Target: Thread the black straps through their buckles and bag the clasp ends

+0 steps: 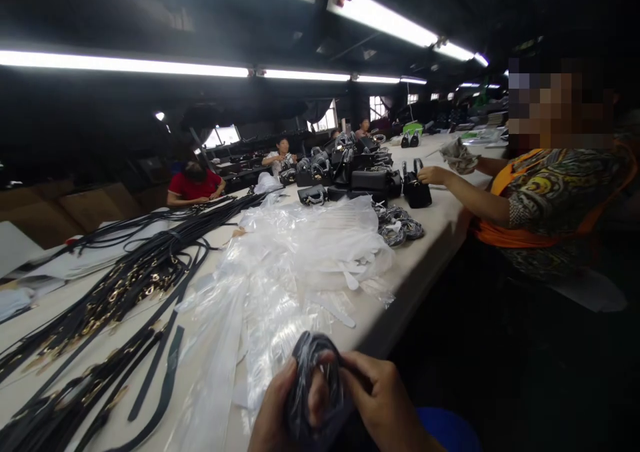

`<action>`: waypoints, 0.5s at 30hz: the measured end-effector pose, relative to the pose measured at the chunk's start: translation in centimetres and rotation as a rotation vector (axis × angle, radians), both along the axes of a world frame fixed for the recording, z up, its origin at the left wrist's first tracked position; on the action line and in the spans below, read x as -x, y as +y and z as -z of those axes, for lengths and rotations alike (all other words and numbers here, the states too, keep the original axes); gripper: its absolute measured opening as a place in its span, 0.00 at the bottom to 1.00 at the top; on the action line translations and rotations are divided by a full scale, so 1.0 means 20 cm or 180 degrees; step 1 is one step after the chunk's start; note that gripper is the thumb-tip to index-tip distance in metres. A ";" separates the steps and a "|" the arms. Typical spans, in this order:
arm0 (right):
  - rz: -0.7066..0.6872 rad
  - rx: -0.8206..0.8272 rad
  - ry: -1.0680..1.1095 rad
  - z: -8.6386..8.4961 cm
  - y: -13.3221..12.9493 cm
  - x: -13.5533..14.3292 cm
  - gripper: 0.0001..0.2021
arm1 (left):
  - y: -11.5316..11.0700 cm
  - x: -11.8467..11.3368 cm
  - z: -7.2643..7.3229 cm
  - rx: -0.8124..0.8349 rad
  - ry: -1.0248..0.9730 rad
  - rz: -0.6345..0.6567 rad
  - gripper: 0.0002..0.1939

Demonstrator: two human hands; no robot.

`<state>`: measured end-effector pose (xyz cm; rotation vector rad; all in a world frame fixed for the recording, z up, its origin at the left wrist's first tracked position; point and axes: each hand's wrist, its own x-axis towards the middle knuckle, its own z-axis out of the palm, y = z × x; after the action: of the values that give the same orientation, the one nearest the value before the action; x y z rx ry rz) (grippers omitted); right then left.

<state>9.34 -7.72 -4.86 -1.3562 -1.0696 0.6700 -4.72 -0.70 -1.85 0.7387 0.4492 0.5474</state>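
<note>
My left hand point(273, 405) is wrapped round a coiled black strap point(299, 395) in clear plastic, at the bottom centre, with fingers showing through the coil's middle. From the right, my right hand point(385, 399) pinches the coil's edge. Just beyond the hands, clear plastic bags point(280, 292) lie spread over the pale table point(380, 319). Black straps point(145, 272) with gold-coloured clasps are heaped along the left side. Several wrapped coils point(400, 229) rest beyond the plastic bags, near the table's right edge.
Black handbags point(370, 179) are massed farther back. At the right, a person in a patterned top point(565, 192) touches a small black handbag point(417, 189) and holds a crumpled cloth-like item. A person in red point(193, 185) bends over the table's far left side. Something blue point(450, 429) is below the table.
</note>
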 end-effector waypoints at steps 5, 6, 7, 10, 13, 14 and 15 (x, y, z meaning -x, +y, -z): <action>0.0031 0.0073 0.0885 0.04 0.04 0.04 0.19 | -0.01 -0.09 -0.07 -0.0101 -0.0206 -0.0301 0.22; -0.0090 0.0068 0.1109 0.05 0.04 0.05 0.20 | -0.01 -0.10 -0.07 -0.0034 -0.0277 -0.0259 0.22; -0.0160 0.0042 0.1287 0.06 0.05 0.05 0.20 | -0.01 -0.11 -0.07 0.0000 -0.0331 -0.0229 0.21; -0.0013 -0.0016 0.1501 0.07 0.04 0.05 0.20 | -0.01 -0.12 -0.06 -0.0199 -0.0291 -0.0272 0.22; 0.0072 0.0035 0.1471 0.08 0.04 0.03 0.19 | 0.00 -0.13 -0.06 -0.0371 -0.0190 -0.0324 0.21; 0.0026 0.0039 0.1460 0.07 0.04 0.03 0.19 | 0.00 -0.14 -0.06 -0.0394 -0.0191 -0.0329 0.21; -0.0039 0.0038 0.1460 0.07 0.04 0.03 0.20 | 0.00 -0.14 -0.06 -0.0415 -0.0198 -0.0336 0.21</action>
<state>8.83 -6.92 -6.17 -1.1313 -0.7052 0.9434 -1.86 -0.71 -0.56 0.8236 0.3990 0.7018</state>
